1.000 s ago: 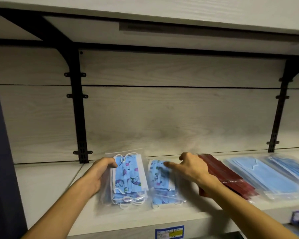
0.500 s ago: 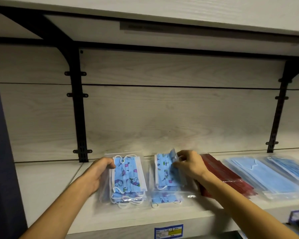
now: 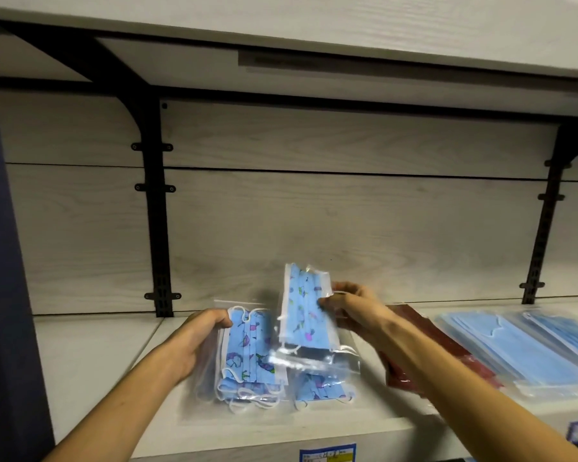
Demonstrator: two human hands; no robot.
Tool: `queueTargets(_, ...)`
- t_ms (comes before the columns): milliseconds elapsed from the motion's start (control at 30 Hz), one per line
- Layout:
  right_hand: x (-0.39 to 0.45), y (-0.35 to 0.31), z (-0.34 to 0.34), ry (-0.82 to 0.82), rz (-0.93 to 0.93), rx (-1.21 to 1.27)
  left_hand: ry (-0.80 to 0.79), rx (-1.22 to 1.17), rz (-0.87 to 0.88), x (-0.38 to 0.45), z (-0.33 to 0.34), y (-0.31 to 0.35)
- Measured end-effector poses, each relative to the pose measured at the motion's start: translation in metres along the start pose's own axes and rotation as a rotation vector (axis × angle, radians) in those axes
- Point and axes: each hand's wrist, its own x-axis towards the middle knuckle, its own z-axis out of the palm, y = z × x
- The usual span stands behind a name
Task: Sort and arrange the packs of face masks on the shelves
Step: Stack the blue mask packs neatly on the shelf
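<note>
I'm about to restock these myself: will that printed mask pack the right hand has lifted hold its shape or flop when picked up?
Probably floppy: the lifted printed pack sags below the right hand, its clear bag trailing loose. Likely light, since a pinch at one edge carries it. The glossy plastic may be slippery.

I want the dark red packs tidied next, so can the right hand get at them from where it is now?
Probably not right away. The right hand is gripping a lifted printed mask pack, so it is occupied. The dark red packs lie just under that forearm with nothing on top, so once the pack is set down, reaching looks easy.
</note>
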Motion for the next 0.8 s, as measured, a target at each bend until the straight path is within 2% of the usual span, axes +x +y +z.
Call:
queueTargets(67, 0.002, 0.012, 0.021, 0.114, 0.005, 0.011, -0.016, -0.02, -0.002, -0.006, 0.005, 0.005)
queueTargets(167, 0.002, 0.027, 0.05, 0.196, -0.012, 0.153, -0.088, -0.053, 0.031, -0.015, 0.011, 0.011)
queueTargets(200, 0.002, 0.032, 0.056, 0.221, -0.058, 0.091, -0.109, -0.042, 0.05, -0.016, 0.013, 0.011)
queueTargets(233, 0.003, 0.038, 0.059, 0.256, -0.127, -0.096, -0.109, -0.028, 0.072, -0.018, 0.013, 0.01)
queueTargets(300, 0.0, 0.044, 0.057, 0.349, -0.309, -0.637, -0.074, -0.019, 0.085, -0.019, 0.013, 0.008)
queueTargets(367, -0.003, 0.037, 0.051, 0.408, -0.511, -0.939, -0.07, -0.013, 0.074, -0.019, 0.014, 0.007)
queueTargets(400, -0.005, 0.029, 0.049, 0.387, -0.605, -1.014, -0.073, -0.015, 0.066, -0.019, 0.015, 0.007)
queueTargets(467, 0.0, 0.016, 0.047, 0.222, -0.705, -1.128, -0.085, -0.022, 0.058, -0.016, 0.014, 0.008)
queueTargets(533, 0.007, 0.006, 0.051, 0.017, -0.599, -1.204, -0.122, -0.007, 0.06, -0.016, 0.014, 0.009)
queueTargets(600, 0.015, -0.002, 0.055, -0.097, -0.481, -1.21, -0.149, -0.007, 0.065, -0.017, 0.015, 0.009)
queueTargets(700, 0.022, -0.009, 0.054, -0.145, -0.424, -1.145, -0.121, -0.045, 0.049, -0.017, 0.015, 0.01)
queueTargets(800, 0.023, -0.007, 0.05, -0.078, -0.44, -1.208, -0.105, -0.094, -0.025, -0.016, 0.013, 0.01)
